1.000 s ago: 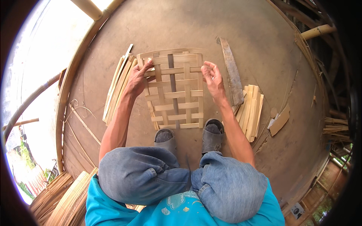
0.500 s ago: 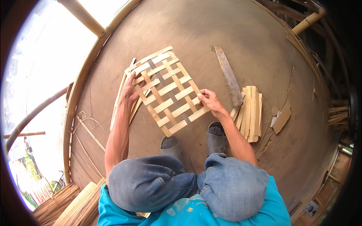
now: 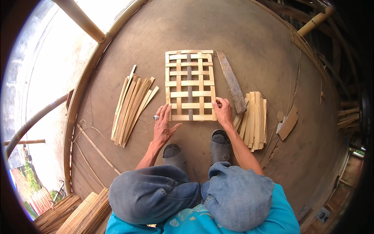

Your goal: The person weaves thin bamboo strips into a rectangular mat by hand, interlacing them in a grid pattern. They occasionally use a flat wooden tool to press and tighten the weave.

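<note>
Head view, clock read from its middle, 12 being straight ahead of the wearer. I had the woven panel at 12 o'clock, lying on the brown floor, its long sides running away from the wearer. It was an open lattice of pale flat strips, with one dark grey strip up its middle. I logged the left grip at the panel's 7 o'clock corner: fingers extended, thumb spread wide, fingertips touching the edge without closing on it. It wore a ring. I logged the right grip at the panel's 4 to 5 o'clock edge, fingers curled and thumb against the border; I could not tell whether it pinched the edge or merely touched it. Between 9 and 10 o'clock I recorded a loose fan of strips, well apart from the panel. Near 2 o'clock a long tapering blade-like piece lay at a slant, its far end just beside the panel's top right corner. At 3 o'clock were a bundle of pale slats and, farther out, a cardboard piece. Grey footwear showed around 5 and 7 o'clock, below the panel.
</note>
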`<state>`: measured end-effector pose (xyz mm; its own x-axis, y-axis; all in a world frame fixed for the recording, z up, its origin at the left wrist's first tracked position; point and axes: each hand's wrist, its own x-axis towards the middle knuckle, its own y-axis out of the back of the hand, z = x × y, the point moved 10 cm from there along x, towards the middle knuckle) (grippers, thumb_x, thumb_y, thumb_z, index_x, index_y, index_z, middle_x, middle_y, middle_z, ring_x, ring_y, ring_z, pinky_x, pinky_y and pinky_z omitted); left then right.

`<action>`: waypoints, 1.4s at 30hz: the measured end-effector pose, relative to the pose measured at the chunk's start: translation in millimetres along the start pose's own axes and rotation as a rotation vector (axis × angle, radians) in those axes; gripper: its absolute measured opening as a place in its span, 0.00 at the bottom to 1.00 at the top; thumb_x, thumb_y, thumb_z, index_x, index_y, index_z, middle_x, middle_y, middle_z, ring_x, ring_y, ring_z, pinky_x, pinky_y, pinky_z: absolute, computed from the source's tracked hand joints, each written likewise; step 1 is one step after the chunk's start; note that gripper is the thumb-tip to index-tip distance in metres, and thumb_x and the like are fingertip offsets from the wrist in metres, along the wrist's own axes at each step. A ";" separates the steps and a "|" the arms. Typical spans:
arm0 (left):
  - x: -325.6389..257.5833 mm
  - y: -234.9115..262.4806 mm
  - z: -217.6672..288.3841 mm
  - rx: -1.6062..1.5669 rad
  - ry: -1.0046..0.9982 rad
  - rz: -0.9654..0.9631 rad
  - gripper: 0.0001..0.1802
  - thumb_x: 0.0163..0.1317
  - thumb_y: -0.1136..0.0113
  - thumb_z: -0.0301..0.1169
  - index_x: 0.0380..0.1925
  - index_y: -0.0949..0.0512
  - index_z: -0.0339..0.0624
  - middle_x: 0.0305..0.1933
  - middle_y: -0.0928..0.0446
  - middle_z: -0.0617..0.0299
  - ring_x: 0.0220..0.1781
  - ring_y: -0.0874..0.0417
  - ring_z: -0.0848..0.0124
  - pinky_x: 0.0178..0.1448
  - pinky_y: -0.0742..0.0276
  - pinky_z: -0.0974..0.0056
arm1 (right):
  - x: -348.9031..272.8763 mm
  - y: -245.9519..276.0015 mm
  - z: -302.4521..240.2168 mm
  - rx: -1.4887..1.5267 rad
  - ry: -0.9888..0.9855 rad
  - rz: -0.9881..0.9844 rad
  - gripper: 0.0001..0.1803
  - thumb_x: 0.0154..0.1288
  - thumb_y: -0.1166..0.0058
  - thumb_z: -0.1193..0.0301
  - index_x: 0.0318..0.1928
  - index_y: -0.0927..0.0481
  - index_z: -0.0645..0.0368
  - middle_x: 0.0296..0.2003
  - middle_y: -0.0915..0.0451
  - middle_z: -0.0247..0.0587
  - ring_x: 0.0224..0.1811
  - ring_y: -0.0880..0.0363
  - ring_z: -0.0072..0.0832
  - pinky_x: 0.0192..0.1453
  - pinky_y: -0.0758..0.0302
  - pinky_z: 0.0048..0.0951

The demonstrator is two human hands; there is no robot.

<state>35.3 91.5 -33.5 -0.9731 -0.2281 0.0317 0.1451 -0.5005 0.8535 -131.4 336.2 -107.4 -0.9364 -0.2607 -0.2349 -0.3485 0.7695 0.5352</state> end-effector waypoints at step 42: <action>24.9 -36.3 0.4 0.307 -0.224 -0.247 0.49 0.57 0.24 0.48 0.73 0.33 0.33 0.72 0.35 0.48 0.76 0.37 0.49 0.80 0.41 0.46 | -45.8 -46.4 -74.0 -0.594 0.622 -0.255 0.49 0.51 0.20 0.56 0.74 0.29 0.46 0.59 0.34 0.48 0.63 0.34 0.46 0.73 0.35 0.50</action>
<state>5.8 104.3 -63.5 -0.9916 0.0700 -0.1092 -0.1229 -0.2388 0.9633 -75.4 269.3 -61.3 -0.6208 -0.7839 -0.0147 -0.3510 0.2611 0.8992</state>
